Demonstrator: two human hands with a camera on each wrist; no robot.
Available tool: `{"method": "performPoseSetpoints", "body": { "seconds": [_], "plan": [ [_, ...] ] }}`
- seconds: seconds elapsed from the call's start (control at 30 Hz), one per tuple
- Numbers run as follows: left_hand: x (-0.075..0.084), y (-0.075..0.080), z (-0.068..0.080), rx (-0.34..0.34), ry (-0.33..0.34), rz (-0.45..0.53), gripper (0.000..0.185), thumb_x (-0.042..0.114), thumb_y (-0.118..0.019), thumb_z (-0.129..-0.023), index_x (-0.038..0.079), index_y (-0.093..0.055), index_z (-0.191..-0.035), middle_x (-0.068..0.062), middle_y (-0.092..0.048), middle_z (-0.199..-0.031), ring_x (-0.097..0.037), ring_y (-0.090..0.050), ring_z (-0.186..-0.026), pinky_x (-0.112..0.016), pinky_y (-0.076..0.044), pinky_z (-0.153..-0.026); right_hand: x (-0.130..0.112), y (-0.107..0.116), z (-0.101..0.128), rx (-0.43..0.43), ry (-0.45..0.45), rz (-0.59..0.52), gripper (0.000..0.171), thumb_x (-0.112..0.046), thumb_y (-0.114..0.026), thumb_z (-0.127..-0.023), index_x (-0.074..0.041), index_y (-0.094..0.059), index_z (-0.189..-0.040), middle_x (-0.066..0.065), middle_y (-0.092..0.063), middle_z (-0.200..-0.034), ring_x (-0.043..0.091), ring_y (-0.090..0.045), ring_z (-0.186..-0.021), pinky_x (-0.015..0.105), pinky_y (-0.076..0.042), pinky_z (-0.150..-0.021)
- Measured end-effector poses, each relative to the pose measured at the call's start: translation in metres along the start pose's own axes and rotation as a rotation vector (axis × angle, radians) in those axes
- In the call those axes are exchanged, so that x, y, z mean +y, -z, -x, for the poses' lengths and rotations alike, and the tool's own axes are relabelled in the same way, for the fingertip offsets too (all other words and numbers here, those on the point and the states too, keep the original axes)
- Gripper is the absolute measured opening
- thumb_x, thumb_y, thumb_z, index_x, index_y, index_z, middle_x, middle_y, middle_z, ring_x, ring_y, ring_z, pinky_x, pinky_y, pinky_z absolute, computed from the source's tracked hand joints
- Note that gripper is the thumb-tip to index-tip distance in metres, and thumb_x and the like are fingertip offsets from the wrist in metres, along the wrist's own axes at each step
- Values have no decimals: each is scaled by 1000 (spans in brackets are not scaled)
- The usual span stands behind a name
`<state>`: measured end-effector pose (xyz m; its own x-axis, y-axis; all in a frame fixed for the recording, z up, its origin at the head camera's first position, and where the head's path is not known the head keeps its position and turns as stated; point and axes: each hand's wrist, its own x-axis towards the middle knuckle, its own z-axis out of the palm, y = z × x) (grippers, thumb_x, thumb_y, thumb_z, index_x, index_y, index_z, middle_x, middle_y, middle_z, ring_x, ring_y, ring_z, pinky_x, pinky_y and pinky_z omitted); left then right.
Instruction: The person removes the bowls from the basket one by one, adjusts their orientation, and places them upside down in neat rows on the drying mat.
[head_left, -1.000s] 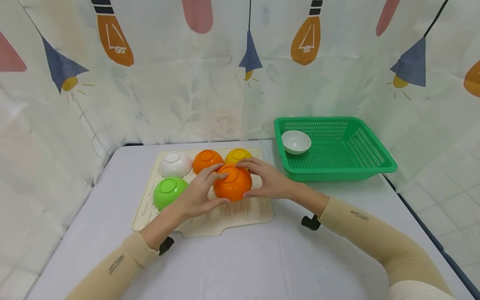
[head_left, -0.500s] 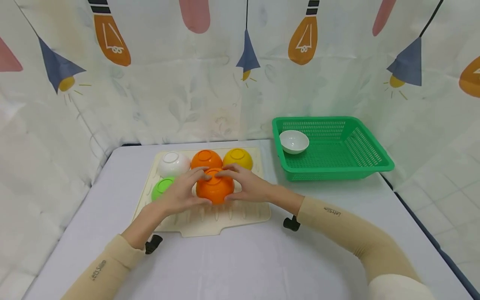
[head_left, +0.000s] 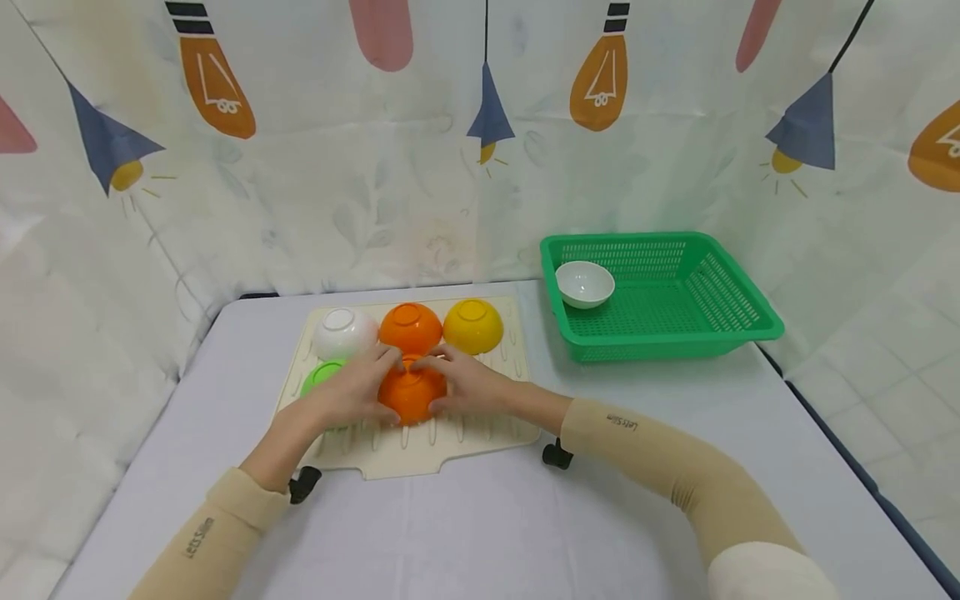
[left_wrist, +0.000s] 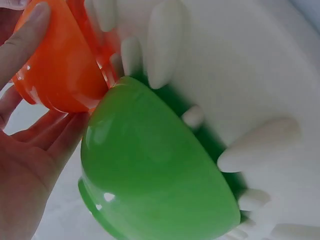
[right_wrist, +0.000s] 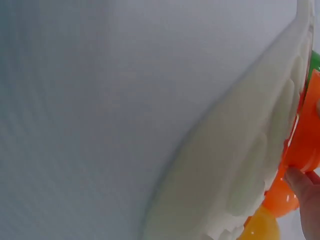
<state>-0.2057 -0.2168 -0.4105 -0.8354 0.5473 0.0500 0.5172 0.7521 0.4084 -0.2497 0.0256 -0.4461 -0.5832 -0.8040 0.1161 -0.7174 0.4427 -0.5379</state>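
Observation:
My left hand (head_left: 348,392) and right hand (head_left: 476,385) grip an upside-down orange bowl (head_left: 412,398) from its two sides, over the front row of a cream drying board (head_left: 468,429). In the left wrist view, the left thumb lies on the orange bowl (left_wrist: 65,62), with its fingers beneath the foot side. Close beside it stands an overturned green bowl (left_wrist: 150,165), partly hidden by the left hand in the head view. At the right wrist view's edge, my right hand (right_wrist: 311,200) touches the orange bowl (right_wrist: 306,132).
Behind, a white bowl (head_left: 345,335), a second orange bowl (head_left: 410,327) and a yellow bowl (head_left: 473,327) lie overturned in a row on the board. A green basket (head_left: 667,340) at the back right holds a white bowl (head_left: 585,285), standing upright.
Both hands have carried the orange bowl left and lowered it toward the board, next to the green bowl. The yellow bowl, partly covered before, now shows whole.

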Motion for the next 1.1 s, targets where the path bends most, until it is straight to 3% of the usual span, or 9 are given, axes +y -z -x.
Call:
{"method": "performPoseSetpoints", "body": {
  "seconds": [0.3,0.43,0.6,0.7,0.8,0.97,1.1],
  "plan": [
    [1,-5,3,-39,71,-34,63,14,-95,-74,9,-53,-121,-8,-60,-117,-30,-59,-110,-49,-52,-98,3,-5,0,-12,21,40,61,-19,-74,-97,-18,-49,-152,8,-46,-150,21,-47,-135,29,-41,-111],
    [2,-4,5,1,42,-44,57,16,-94,-76,9,-56,-117,-9,-59,-119,-32,-56,-111,-50,-50,-99,4,-2,2,-27,27,60,59,-17,-72,-99,-19,-48,-153,8,-46,-152,22,-47,-137,30,-41,-111],
    [0,2,15,43,17,57,46,30,-83,-89,9,-59,-123,-14,-53,-132,-35,-51,-121,-55,-45,-104,7,5,9,-11,4,38,58,-15,-70,-99,-18,-48,-152,6,-50,-150,22,-53,-130,29,-46,-107],
    [-1,7,22,44,73,159,56,39,-74,-97,8,-53,-139,-15,-47,-143,-38,-46,-132,-60,-41,-108,13,11,15,-9,-30,-20,54,-15,-69,-100,-15,-49,-150,7,-53,-146,22,-55,-126,29,-50,-101],
    [-3,13,27,97,140,225,65,43,-67,-100,8,-45,-149,-15,-43,-152,-40,-42,-138,-63,-37,-110,18,21,22,-3,-36,-70,49,-14,-66,-101,-8,-51,-147,10,-55,-143,24,-56,-124,30,-55,-95],
    [-15,29,35,256,249,284,58,44,-61,-104,7,-49,-147,-17,-48,-150,-41,-44,-135,-65,-36,-108,23,45,35,25,43,-96,34,-6,-65,-101,0,-60,-134,14,-64,-131,22,-62,-111,26,-58,-83],
    [-31,41,45,334,391,331,59,45,-58,-105,2,-49,-145,-26,-48,-147,-47,-44,-133,-66,-36,-106,24,69,47,76,103,-99,20,-5,-65,-100,-4,-68,-120,6,-71,-113,14,-64,-99,23,-58,-77]
  ]
}}
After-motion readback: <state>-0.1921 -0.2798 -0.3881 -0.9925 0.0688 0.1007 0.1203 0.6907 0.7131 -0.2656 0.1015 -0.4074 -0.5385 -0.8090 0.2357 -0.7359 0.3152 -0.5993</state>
